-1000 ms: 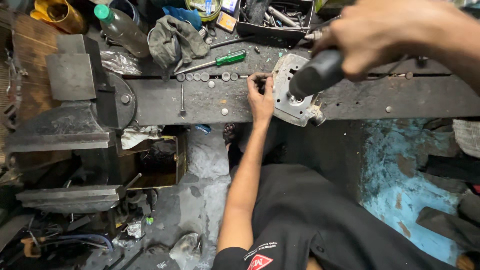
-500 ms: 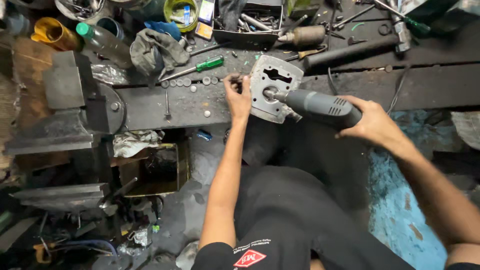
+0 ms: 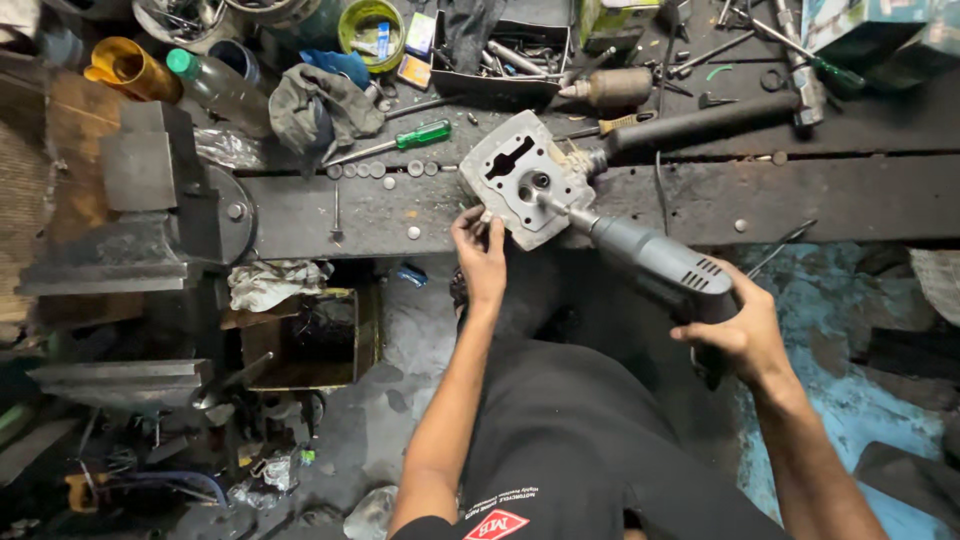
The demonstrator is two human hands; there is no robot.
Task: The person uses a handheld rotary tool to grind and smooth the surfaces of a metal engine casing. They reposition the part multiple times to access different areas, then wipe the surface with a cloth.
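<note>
A grey metal engine cylinder head point(image 3: 520, 178) rests tilted on the front edge of the dark workbench point(image 3: 820, 200). My left hand point(image 3: 480, 250) grips its lower left corner with the fingertips. My right hand point(image 3: 745, 335) holds a grey electric drill point(image 3: 655, 262) by the handle. The drill's bit is pressed into a round opening near the middle of the cylinder head.
A large bench vise point(image 3: 150, 200) stands at the left. A green-handled screwdriver point(image 3: 400, 140), several washers point(image 3: 375, 170), a grey rag point(image 3: 320, 105), a tray of bolts point(image 3: 505, 50) and a hammer point(image 3: 700, 122) lie on the bench. An open box point(image 3: 305, 340) sits below.
The right hand has brought the drill down from above the bench and set its bit into the cylinder head. The left hand stays on the part's edge.
</note>
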